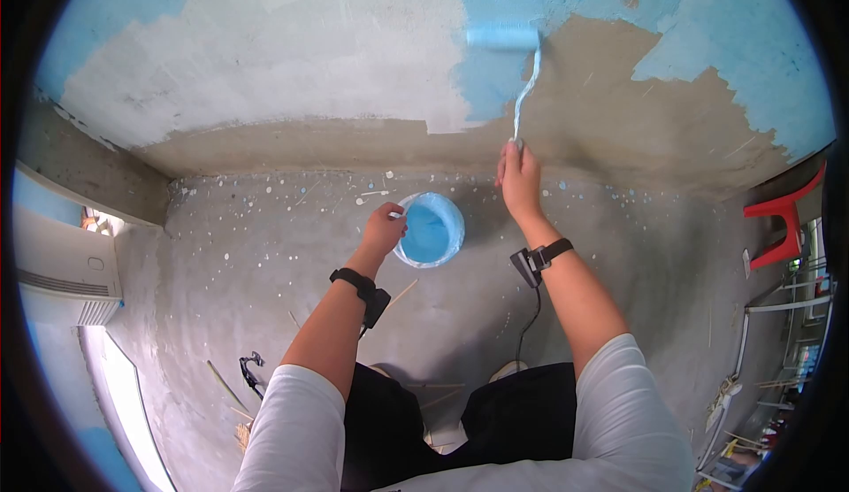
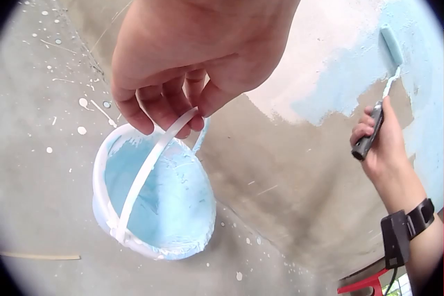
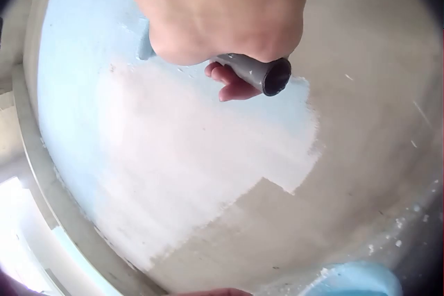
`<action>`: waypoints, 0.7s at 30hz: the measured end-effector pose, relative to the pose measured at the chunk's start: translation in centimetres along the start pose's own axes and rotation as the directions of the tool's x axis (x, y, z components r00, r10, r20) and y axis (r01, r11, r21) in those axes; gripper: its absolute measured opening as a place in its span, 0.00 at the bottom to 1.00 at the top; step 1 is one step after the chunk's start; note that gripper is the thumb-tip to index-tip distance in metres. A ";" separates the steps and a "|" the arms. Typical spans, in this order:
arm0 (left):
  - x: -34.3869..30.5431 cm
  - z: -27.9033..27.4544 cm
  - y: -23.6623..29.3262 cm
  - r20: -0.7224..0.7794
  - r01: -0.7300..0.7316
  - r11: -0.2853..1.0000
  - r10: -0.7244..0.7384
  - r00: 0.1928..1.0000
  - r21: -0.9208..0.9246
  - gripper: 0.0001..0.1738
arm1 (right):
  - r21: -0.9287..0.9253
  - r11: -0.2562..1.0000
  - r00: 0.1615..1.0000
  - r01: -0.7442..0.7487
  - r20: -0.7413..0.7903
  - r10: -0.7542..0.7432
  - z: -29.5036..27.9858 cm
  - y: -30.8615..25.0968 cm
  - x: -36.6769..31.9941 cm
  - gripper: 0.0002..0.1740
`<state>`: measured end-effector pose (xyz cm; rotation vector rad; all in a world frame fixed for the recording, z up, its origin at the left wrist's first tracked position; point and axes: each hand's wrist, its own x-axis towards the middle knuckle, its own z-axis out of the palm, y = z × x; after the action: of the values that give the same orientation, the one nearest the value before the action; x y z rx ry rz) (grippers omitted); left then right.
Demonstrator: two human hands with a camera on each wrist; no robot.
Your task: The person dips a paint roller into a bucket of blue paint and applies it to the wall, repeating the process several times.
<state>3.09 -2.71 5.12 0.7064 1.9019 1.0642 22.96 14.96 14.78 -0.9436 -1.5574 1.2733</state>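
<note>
My right hand [image 1: 520, 180] grips the dark handle [image 3: 253, 72] of a paint roller, fingers wrapped round it. The blue-coated roller sleeve [image 1: 502, 37] lies against the wall, on a light blue painted patch beside bare brownish plaster. Paint covers the roller's bent wire frame [image 1: 528, 89]. With my left hand [image 1: 383, 230] I pinch the white carrying handle [image 2: 150, 164] of a paint bucket [image 2: 104, 206]. Light blue paint [image 2: 170, 195] fills part of the bucket and smears its inside and rim. The bucket stands below the wall, left of my right hand.
The wall [image 1: 292, 49] shows white, light blue and bare plaster areas. Paint drops spot the grey floor [image 1: 265, 253]. A red plastic stool [image 1: 783, 226] and metal frames stand at the right. A white appliance-like box [image 1: 66, 266] is at the left. Thin sticks lie near my feet.
</note>
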 end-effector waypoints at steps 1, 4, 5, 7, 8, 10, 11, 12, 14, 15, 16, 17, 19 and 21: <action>0.1 0.0 -0.1 -0.001 0.000 1.000 0.000 1.000 0.000 0.13 | 0.000 1.000 1.000 0.000 0.001 0.000 -0.3 1.4 -0.5 0.18; 0.2 0.0 -0.5 0.000 0.001 1.000 -0.001 1.000 0.011 0.13 | -0.142 0.984 0.994 -0.111 -0.007 0.111 -1.5 5.8 -1.8 0.17; 0.3 0.1 -0.7 0.004 -0.012 1.000 0.012 1.000 0.007 0.13 | -0.265 0.964 1.000 -0.030 -0.014 0.027 -2.5 8.1 -1.9 0.17; 0.2 0.1 -0.7 0.006 -0.024 1.000 0.024 1.000 0.002 0.13 | -0.383 0.923 0.998 0.052 -0.008 -0.059 -4.2 9.1 -2.4 0.17; 0.1 0.1 -0.5 0.004 -0.019 1.000 0.019 1.000 0.007 0.14 | -0.472 0.880 0.999 0.050 0.011 -0.051 -4.9 8.5 -2.9 0.17; -0.2 0.0 -0.2 0.001 -0.012 1.000 0.012 1.000 0.011 0.14 | -0.586 0.809 0.999 0.038 0.035 -0.022 -6.3 8.4 -3.4 0.18; -0.2 0.0 -0.1 0.000 -0.009 1.000 0.009 1.000 0.026 0.14 | -0.587 0.809 0.999 0.038 0.036 -0.021 -6.6 8.6 -3.4 0.18; -0.2 0.0 -0.1 -0.001 -0.007 0.999 0.007 1.000 0.041 0.14 | -0.614 0.787 0.998 0.059 0.040 -0.044 -7.0 8.8 -3.4 0.18; -0.1 0.0 -0.2 0.001 -0.006 1.000 0.006 1.000 0.029 0.14 | -0.640 0.764 0.997 0.081 0.048 -0.066 -7.0 8.6 -3.5 0.18; -0.1 0.0 -0.3 0.005 -0.008 1.000 0.008 1.000 0.020 0.13 | -0.636 0.766 0.996 0.093 0.062 -0.070 -7.0 8.2 -3.3 0.17; -0.1 -0.1 -0.4 0.004 -0.007 1.000 0.007 1.000 0.021 0.13 | -0.632 0.768 0.994 0.105 0.074 -0.074 -6.9 7.8 -3.0 0.17; -0.2 -0.1 -0.1 0.004 -0.001 1.000 0.001 1.000 0.025 0.13 | -0.631 0.769 0.994 0.104 0.074 -0.074 -6.7 7.1 -2.7 0.17; -0.5 -0.1 0.3 0.004 0.006 1.000 -0.006 1.000 0.029 0.13 | -0.564 0.805 0.983 0.182 0.098 -0.154 -5.6 5.2 -1.8 0.17; -0.7 -0.1 0.5 -0.008 0.002 0.999 -0.001 1.000 0.037 0.13 | -0.529 0.816 0.972 0.235 0.117 -0.204 -4.3 2.6 -0.5 0.17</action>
<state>3.40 -3.01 5.89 0.7222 1.9328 1.0349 27.24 16.33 12.48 -1.0344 -2.0604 0.7017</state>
